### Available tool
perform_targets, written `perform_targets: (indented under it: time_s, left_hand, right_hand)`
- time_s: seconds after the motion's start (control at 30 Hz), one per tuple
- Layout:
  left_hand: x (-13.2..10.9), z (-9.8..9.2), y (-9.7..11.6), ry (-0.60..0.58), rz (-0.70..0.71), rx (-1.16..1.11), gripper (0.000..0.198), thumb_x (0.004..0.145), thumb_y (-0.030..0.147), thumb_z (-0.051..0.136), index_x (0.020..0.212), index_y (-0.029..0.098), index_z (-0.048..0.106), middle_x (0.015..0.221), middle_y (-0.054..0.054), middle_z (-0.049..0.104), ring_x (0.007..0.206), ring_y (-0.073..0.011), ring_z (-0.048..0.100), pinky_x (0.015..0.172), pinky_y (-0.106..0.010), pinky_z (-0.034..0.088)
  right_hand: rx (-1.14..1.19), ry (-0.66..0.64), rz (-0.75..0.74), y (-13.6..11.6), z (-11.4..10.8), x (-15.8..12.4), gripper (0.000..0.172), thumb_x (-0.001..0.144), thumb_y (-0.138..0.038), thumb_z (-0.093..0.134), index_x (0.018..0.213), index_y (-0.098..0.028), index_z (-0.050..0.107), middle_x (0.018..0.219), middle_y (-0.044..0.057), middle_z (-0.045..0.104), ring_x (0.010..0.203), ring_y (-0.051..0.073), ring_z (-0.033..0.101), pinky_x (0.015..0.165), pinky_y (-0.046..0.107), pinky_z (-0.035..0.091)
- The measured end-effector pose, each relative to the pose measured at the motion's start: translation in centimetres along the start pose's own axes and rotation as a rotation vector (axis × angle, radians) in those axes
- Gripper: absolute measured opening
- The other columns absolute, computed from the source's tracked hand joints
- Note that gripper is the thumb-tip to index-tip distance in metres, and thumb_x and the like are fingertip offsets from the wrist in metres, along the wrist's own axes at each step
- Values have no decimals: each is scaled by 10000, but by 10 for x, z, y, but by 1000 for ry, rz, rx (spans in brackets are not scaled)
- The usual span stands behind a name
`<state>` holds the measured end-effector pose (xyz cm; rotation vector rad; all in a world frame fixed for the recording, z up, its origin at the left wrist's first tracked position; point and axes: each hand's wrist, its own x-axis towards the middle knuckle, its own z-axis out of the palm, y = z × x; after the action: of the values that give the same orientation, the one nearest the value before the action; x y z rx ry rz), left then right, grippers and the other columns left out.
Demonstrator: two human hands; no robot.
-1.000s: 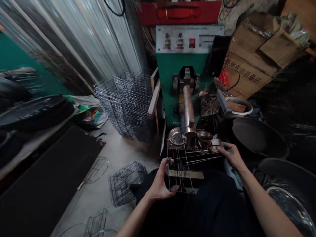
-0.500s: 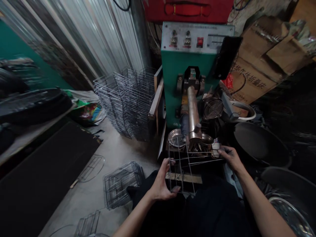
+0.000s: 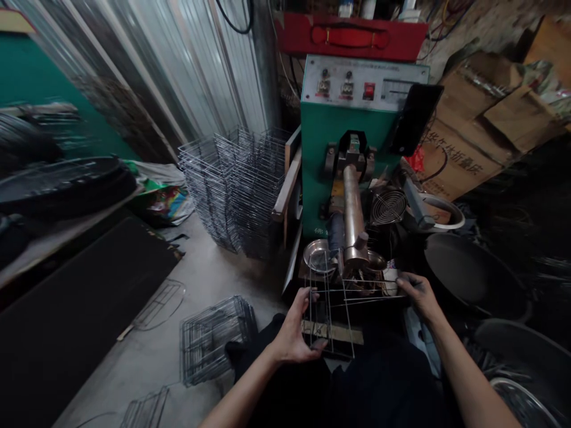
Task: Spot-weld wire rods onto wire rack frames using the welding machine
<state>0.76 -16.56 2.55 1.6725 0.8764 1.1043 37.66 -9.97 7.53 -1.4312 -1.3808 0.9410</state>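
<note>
I hold a thin wire rack [image 3: 339, 309] in front of a green machine [image 3: 339, 137]. My left hand [image 3: 297, 330] grips the rack's left side, thumb and fingers closed round the wires. Fingers of my right hand [image 3: 417, 294] are curled over the rack's right end. The rack lies under the tip of the machine's copper arm [image 3: 353, 214], which points toward me. Two small metal dishes [image 3: 317, 255] sit on either side of the arm's end.
A tall stack of finished wire racks [image 3: 236, 190] stands left of the machine. More racks [image 3: 214, 339] lie on the concrete floor. Dark round pans [image 3: 473, 273] are at the right, cardboard boxes [image 3: 473, 137] behind them, and a small fan [image 3: 387, 207] beside the arm.
The view has shifted, so the machine now sits lower and further right in frame. Both hands keep their hold on the rack, which stays under the copper arm.
</note>
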Motion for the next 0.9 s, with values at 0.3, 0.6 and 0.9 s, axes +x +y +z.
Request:
perform_targets:
  time_s: [0.3, 0.6, 0.9]
  left_hand:
    - [9, -5, 2, -9, 41, 68, 1061, 663, 259, 790, 1551, 331, 214, 1478, -131, 426, 1404, -411, 472, 1228, -679, 339]
    - [-39, -2, 26, 60, -170, -162, 1129, 610, 366, 894, 1548, 245, 278, 1507, -177, 455, 1424, -412, 458, 1244, -629, 305]
    - [-61, -40, 72, 232, -436, -437, 976, 767, 719, 733, 1567, 425, 256, 1642, -139, 283, 1112, -299, 657, 849, -486, 612]
  right_hand:
    - [64, 18, -10, 9, 2, 6, 651, 719, -695, 800, 558, -204, 402, 580, -41, 343, 585, 115, 313, 544, 265, 260]
    - [-112, -200, -55, 2, -27, -33, 585, 811, -737, 694, 663, -179, 601, 672, 19, 552, 674, 174, 506, 636, 281, 414]
    - [-512, -641, 109, 1, -29, -27, 459, 795, -644, 703, 879, -202, 795, 788, 73, 729, 746, 237, 660, 687, 306, 514]
